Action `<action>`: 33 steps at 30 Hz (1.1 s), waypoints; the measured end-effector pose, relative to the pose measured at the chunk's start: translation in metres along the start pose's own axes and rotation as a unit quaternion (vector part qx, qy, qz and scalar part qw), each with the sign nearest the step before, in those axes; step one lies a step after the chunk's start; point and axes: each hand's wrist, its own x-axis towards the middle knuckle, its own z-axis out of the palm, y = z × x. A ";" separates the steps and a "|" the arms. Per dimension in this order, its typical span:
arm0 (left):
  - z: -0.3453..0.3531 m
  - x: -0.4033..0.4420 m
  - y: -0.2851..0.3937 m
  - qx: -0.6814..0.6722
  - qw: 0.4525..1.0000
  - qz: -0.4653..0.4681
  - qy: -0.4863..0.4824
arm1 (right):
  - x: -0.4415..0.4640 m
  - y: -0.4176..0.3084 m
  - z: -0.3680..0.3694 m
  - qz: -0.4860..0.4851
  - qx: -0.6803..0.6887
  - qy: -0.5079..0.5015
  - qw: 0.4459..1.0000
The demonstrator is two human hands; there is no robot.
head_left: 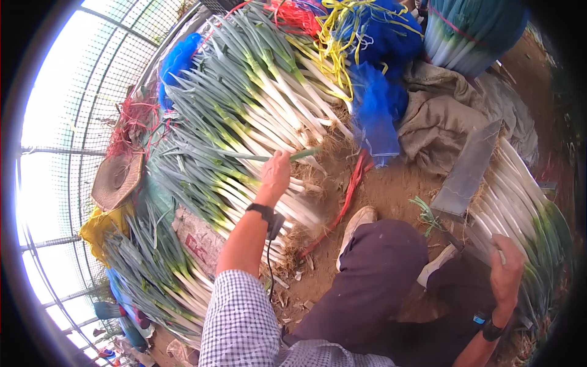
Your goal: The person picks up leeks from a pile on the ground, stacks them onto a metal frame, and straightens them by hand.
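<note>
My left hand (276, 174) is closed around a long green leek leaf (306, 153), which sticks out on both sides of the fist. Under and around it lies a large pile of leeks (263, 110), white stems and roots toward the middle, green tops toward the left. My right hand (506, 269) is at the lower right with its fingers curled in; whatever it may hold is hidden. Right beside it, a row of trimmed-looking white leeks (504, 202) lies with green ends toward the lower right. A flat grey metal plate (468, 168) stands at their upper ends.
Burlap sacking (437, 116), blue netting (376, 110) and yellow ties (336, 52) lie at the top. A tied leek bundle (474, 33) stands at the upper right. Red strap (354, 183) crosses the soil between my knee and the pile. A straw hat (116, 180) rests at left.
</note>
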 end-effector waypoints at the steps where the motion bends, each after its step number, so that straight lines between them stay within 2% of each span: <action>1: -0.016 -0.003 0.022 -0.038 0.998 -0.004 0.048 | 0.000 -0.008 0.001 -0.022 0.019 0.000 1.000; 4: -0.079 -0.024 0.094 -0.188 0.966 0.028 0.178 | 0.003 -0.036 0.009 -0.077 0.106 -0.032 0.991; 5: -0.094 -0.030 0.121 -0.493 0.859 -0.038 0.134 | 0.005 -0.043 0.016 -0.081 0.154 -0.056 0.983; 7: -0.127 -0.044 0.174 -0.556 0.809 0.062 0.184 | 0.014 -0.060 0.031 -0.067 0.286 -0.092 0.952; 8: -0.144 -0.060 0.199 -0.311 0.886 0.200 0.279 | 0.021 -0.071 0.040 -0.049 0.368 -0.109 0.922; 10: -0.177 -0.085 0.246 -0.322 0.842 0.322 0.290 | 0.036 -0.096 0.046 -0.083 0.480 -0.093 0.869; 11: -0.186 -0.096 0.268 -0.342 0.827 0.368 0.253 | 0.043 -0.108 0.049 -0.101 0.531 -0.085 0.837; 12: -0.197 -0.106 0.280 -0.358 0.809 0.414 0.214 | 0.044 -0.116 0.050 -0.109 0.517 -0.002 0.849; 13: -0.206 -0.114 0.284 -0.368 0.793 0.415 0.251 | 0.046 -0.124 0.052 -0.112 0.494 0.083 0.858; 15: -0.217 -0.131 0.292 -0.396 0.757 0.413 0.315 | 0.044 -0.101 0.028 -0.110 0.534 0.110 0.831; 16: -0.226 -0.141 0.274 -0.383 0.786 0.397 0.280 | 0.046 -0.064 0.006 -0.089 0.627 0.080 0.770; 17: -0.210 -0.140 0.258 -0.347 0.819 0.358 0.285 | 0.036 -0.042 -0.039 -0.140 0.689 0.075 0.707; 18: -0.192 -0.135 0.239 -0.395 0.817 0.323 0.268 | 0.016 -0.004 -0.090 -0.233 0.795 0.036 0.559; 19: -0.166 -0.129 0.213 -0.390 0.837 0.292 0.248 | -0.011 0.018 -0.137 -0.285 0.804 0.086 0.514; 20: -0.136 -0.123 0.184 -0.293 0.913 0.217 0.182 | -0.047 0.027 -0.180 -0.333 0.782 0.178 0.496; 21: -0.092 -0.113 0.146 -0.214 0.903 0.285 0.242 | -0.083 0.028 -0.212 -0.379 0.748 0.262 0.478; 22: -0.059 -0.112 0.116 -0.139 0.949 0.252 0.129 | -0.108 0.017 -0.222 -0.417 0.719 0.305 0.465; 23: -0.032 -0.114 0.093 -0.054 0.976 0.212 0.016 | -0.116 0.004 -0.215 -0.443 0.708 0.304 0.459; 24: -0.006 -0.115 0.087 -0.024 0.993 0.103 -0.051 | -0.111 -0.024 -0.189 -0.480 0.722 0.237 0.439; 25: 0.019 -0.112 0.071 0.018 0.993 0.087 -0.077 | -0.096 -0.021 -0.169 -0.443 0.724 0.222 0.479; 26: 0.042 -0.117 0.051 -0.009 0.991 0.124 -0.043 | -0.083 -0.014 -0.156 -0.403 0.724 0.199 0.523; 28: 0.063 -0.129 0.034 -0.027 0.997 0.074 -0.026 | -0.063 0.015 -0.151 -0.315 0.700 0.139 0.626; 29: 0.072 -0.136 0.027 0.001 0.996 0.094 -0.002 | -0.054 0.033 -0.150 -0.265 0.681 0.102 0.675; 31: 0.082 -0.151 0.011 0.062 0.988 0.132 0.047 | -0.035 0.068 -0.141 -0.188 0.665 0.096 0.716; 33: 0.076 -0.148 0.015 0.122 0.985 0.117 -0.037 | -0.011 0.085 -0.129 -0.142 0.653 0.090 0.738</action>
